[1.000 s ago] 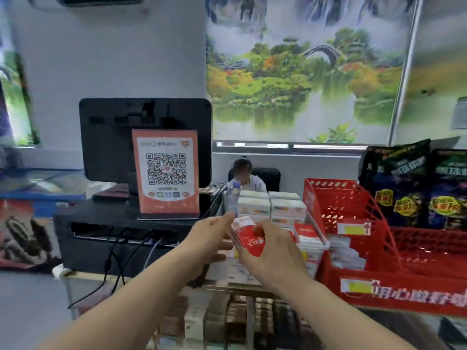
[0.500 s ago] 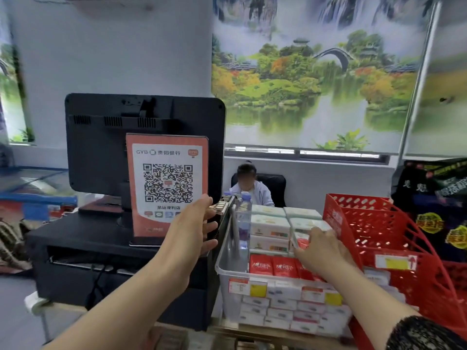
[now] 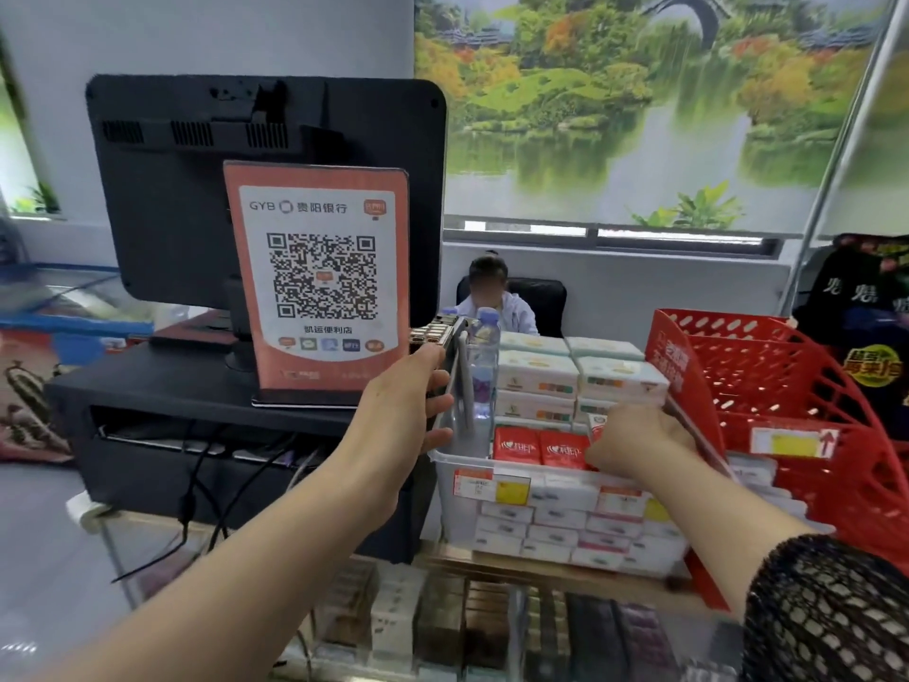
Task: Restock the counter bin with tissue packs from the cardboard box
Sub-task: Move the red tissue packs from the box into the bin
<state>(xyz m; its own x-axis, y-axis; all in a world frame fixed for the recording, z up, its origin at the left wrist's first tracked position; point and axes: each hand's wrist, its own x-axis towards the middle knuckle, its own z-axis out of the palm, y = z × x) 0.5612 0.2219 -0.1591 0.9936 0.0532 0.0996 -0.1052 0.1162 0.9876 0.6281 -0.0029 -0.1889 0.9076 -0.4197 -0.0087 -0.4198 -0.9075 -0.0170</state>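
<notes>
Red tissue packs [image 3: 538, 447]: three counted, standing on edge in one row along the front of the counter bin. Two in full view, side by side and touching.
Third red pack [image 3: 596, 424]: rightmost of that row, only its upper left corner showing, the rest hidden under the right hand.
Right hand [image 3: 639, 438]: reaching down into the bin's right side, knuckles up, fingers curled over and round the third red pack.
Left hand [image 3: 408, 406]: outside the bin, fingers loosely spread and laid against its left wall, holding nothing. Apart from the red packs, with the bottle in between.
Counter bin [image 3: 445, 489]: one, clear plastic, standing on the tabletop. Two orange-and-yellow price labels on its front wall, rows of small white packs behind that wall.
Pale packs [image 3: 536, 374]: behind the red row, stacked in two columns. Six faces countable, any others hidden.
Water bottle [image 3: 481, 366]: one, upright inside the bin by its left wall.
Tabletop [image 3: 492, 566]: wooden-edged, with boxed goods on display beneath.
Red basket [image 3: 767, 381]: just beside the bin's right wall, two tiers seen.
QR sign [image 3: 319, 278]: one, left of the bin, in front of one black monitor [image 3: 172, 189].
Seated person [image 3: 511, 307]: one, beyond the bin.
</notes>
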